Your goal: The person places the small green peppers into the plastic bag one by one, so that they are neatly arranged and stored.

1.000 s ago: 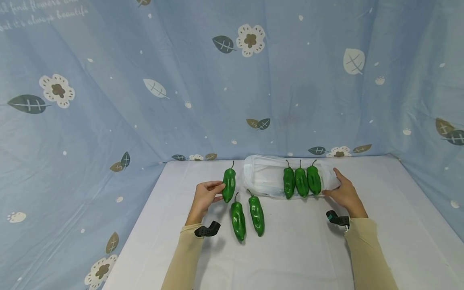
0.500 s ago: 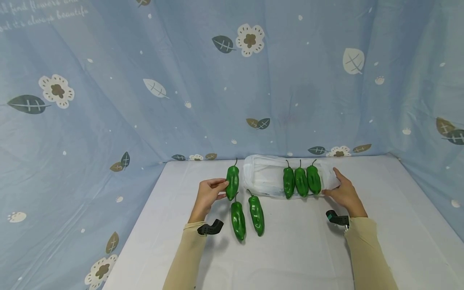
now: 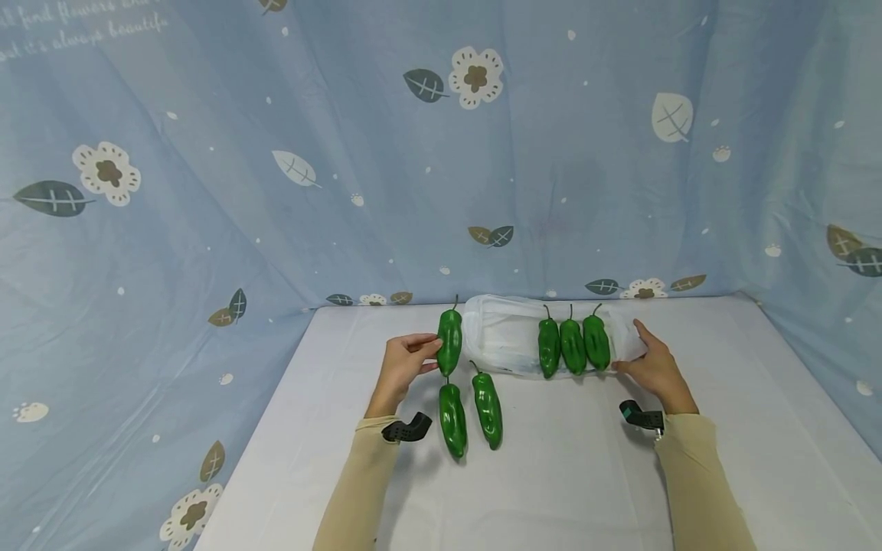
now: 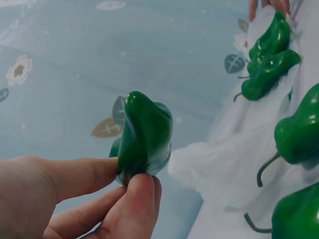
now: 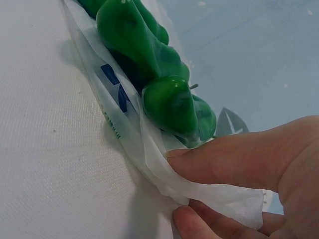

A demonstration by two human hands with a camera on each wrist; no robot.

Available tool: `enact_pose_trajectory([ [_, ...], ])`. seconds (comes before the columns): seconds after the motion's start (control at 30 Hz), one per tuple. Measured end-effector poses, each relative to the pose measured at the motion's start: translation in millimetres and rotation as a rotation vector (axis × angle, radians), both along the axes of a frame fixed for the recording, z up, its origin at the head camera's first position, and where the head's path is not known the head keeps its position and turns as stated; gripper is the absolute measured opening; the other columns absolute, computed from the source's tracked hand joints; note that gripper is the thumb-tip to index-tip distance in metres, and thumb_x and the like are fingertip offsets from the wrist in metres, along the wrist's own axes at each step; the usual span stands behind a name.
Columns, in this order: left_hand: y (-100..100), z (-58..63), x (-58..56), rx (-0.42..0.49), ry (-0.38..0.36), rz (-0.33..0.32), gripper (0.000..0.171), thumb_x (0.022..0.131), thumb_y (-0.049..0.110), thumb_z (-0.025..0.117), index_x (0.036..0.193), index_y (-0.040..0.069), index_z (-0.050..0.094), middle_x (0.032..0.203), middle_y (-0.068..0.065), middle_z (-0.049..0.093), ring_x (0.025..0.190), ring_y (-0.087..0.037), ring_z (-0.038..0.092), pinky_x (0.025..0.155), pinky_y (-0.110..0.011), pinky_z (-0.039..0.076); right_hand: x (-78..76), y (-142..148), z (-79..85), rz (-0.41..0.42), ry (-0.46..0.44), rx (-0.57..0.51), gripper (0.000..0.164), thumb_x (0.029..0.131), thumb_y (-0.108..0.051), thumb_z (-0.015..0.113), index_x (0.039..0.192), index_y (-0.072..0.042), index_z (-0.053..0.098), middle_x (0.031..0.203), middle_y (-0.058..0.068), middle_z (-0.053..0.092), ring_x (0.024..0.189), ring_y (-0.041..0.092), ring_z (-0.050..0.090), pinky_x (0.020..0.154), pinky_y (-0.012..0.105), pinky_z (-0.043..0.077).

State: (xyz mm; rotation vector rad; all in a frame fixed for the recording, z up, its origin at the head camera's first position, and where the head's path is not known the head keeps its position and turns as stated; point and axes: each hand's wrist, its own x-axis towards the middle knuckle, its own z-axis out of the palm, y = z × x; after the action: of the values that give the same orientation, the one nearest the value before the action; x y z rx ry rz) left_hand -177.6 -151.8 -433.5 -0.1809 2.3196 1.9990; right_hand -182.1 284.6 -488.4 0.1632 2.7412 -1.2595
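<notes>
My left hand (image 3: 406,365) pinches a glossy green pepper (image 3: 449,342) between thumb and fingers, stem up, just left of a white plastic bag (image 3: 506,337). In the left wrist view the held pepper (image 4: 145,134) points its blunt tip at the camera. At the bag's right end, my right hand (image 3: 654,369) pinches the thin plastic, with the thumb above and fingers below in the right wrist view. Three green peppers (image 3: 573,346) lie side by side on the bag's right part. Two more, a left pepper (image 3: 452,421) and a right pepper (image 3: 488,409), lie in front of the bag.
A white cloth-covered table (image 3: 551,474) carries everything. Behind it and at the sides hangs a blue curtain (image 3: 551,153) printed with flowers and leaves, close to the bag's back edge. Black camera mounts (image 3: 408,428) sit on both wrists.
My left hand has carried its pepper right and slightly toward the back, up to the bag's left end. The right hand, the bag and the other peppers have stayed put.
</notes>
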Motion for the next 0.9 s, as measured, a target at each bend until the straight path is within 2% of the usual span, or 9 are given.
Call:
enact_pose_trajectory([
  [0.23,7,1.8,-3.5,-0.011,0.013,-0.015,0.029,0.098,0.015,0.073,0.123,0.002,0.074,0.116,-0.019,0.075,0.087,-0.012,0.075,0.077,-0.031,0.066,-0.3,0,0.3,-0.004,-0.005,0.002,0.109,0.087,-0.012,0.075,0.164,0.000,0.000,0.162,0.044,0.015,0.145,0.068,0.023,0.114,0.079,0.029],
  [0.47,14,5.4,-5.9,-0.007,0.026,-0.044,0.030,0.097,0.017,0.074,0.123,0.002,0.074,0.115,-0.018,0.075,0.087,-0.013,0.075,0.085,-0.040,0.066,-1.1,0,-1.4,-0.008,-0.003,0.010,0.109,0.086,-0.012,0.075,0.165,-0.001,0.000,0.162,0.044,0.017,0.144,0.068,0.024,0.113,0.080,0.029],
  [0.67,18,5.5,-8.2,-0.008,0.030,-0.056,0.030,0.097,0.017,0.074,0.123,0.002,0.074,0.114,-0.017,0.075,0.086,-0.012,0.075,0.082,-0.034,0.066,-2.2,1,-3.8,-0.003,0.010,0.001,0.110,0.086,-0.011,0.076,0.164,0.000,0.000,0.161,0.043,0.018,0.144,0.067,0.025,0.114,0.079,0.030],
  [0.9,23,6.7,-10.1,-0.010,0.038,-0.068,0.031,0.098,0.017,0.073,0.123,0.000,0.073,0.114,-0.019,0.074,0.086,-0.012,0.074,0.082,-0.035,0.066,-2.8,1,-4.5,0.003,0.020,0.003,0.109,0.085,-0.011,0.076,0.164,0.001,0.001,0.161,0.044,0.019,0.144,0.067,0.026,0.113,0.079,0.030],
])
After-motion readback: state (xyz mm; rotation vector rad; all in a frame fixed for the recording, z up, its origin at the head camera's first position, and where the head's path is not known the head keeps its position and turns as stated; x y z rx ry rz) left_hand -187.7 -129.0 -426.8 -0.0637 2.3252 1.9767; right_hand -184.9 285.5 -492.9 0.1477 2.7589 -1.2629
